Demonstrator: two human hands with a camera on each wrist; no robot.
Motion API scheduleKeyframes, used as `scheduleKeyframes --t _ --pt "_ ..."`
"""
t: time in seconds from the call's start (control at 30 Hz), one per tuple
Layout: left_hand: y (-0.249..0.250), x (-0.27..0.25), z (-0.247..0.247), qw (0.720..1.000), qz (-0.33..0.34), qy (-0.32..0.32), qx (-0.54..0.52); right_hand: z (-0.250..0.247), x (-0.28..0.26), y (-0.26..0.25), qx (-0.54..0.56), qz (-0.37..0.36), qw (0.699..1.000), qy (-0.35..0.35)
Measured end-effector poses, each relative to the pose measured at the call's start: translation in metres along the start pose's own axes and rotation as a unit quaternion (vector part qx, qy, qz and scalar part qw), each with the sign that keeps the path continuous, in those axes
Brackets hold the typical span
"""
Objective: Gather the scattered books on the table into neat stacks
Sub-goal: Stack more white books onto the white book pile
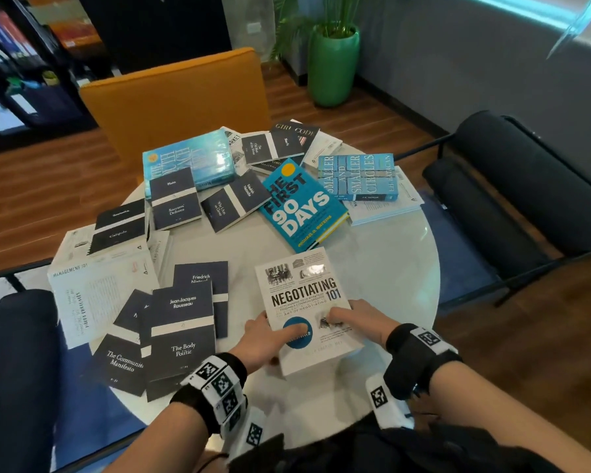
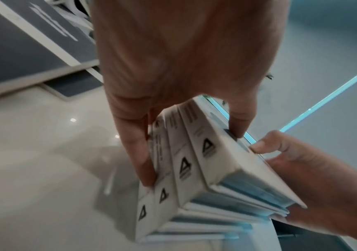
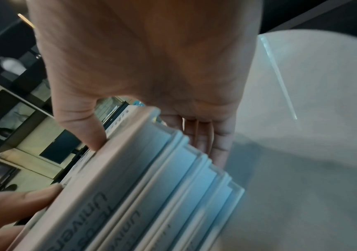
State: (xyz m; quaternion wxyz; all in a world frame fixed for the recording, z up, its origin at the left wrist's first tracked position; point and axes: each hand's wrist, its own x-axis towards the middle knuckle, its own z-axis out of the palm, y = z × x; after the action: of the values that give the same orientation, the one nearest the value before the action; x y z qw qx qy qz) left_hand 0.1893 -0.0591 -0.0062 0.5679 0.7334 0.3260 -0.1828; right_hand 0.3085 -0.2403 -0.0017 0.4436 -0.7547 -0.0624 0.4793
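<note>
White hardbacks, Negotiating 101 [image 1: 304, 302] on top, sit in a small stack at the near edge of the surface [image 1: 389, 254]; left hand [image 1: 263, 339] and right hand [image 1: 359, 317] both clamp its sides, thumbs on the cover; I'd square the stepped spines before letting go.

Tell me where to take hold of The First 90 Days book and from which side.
Take The First 90 Days by its near corner, which juts free over bare table. Come from the near right: fingers under that corner, thumb on the cover. It lies flat and skewed, and its far end looks crowded by other books, so a grip there is probably harder.
</note>
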Motion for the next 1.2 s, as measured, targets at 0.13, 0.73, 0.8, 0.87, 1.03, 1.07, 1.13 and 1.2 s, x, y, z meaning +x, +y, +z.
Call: scheduleKeyframes --t 0.13,0.73,0.8,0.87,1.03,1.07,1.13,1.2 --pt "0.016 0.006 0.030 1.000 -0.002 -0.009 0.020 -0.026 -0.016 0.021 0.007 0.006 1.000 0.023" --pt "0.106 0.070 0.129 0.998 0.001 0.024 -0.064 -0.143 -0.016 0.026 0.028 -0.005 0.983 0.180" --pt "0.114 0.072 0.131 0.997 0.010 0.025 -0.073 -0.150 -0.012 0.022 0.027 -0.006 0.982 0.184" --pt "0.117 0.075 0.133 0.996 0.014 0.031 -0.082 -0.155 -0.011 0.017 0.017 -0.007 0.983 0.185" --pt "0.115 0.077 0.137 0.994 0.017 0.041 -0.101 -0.158 -0.007 0.012 0.008 -0.007 0.983 0.184" --pt "0.114 0.076 0.136 0.994 0.021 0.040 -0.102 -0.157 -0.007 0.011 -0.004 -0.005 0.980 0.198" --pt "0.114 0.073 0.134 0.995 0.026 0.030 -0.093 -0.154 -0.011 0.003 -0.070 0.000 0.965 0.251" --pt "0.119 0.067 0.127 0.996 0.024 0.009 -0.089 -0.151 -0.015 -0.006 -0.144 0.000 0.941 0.305"
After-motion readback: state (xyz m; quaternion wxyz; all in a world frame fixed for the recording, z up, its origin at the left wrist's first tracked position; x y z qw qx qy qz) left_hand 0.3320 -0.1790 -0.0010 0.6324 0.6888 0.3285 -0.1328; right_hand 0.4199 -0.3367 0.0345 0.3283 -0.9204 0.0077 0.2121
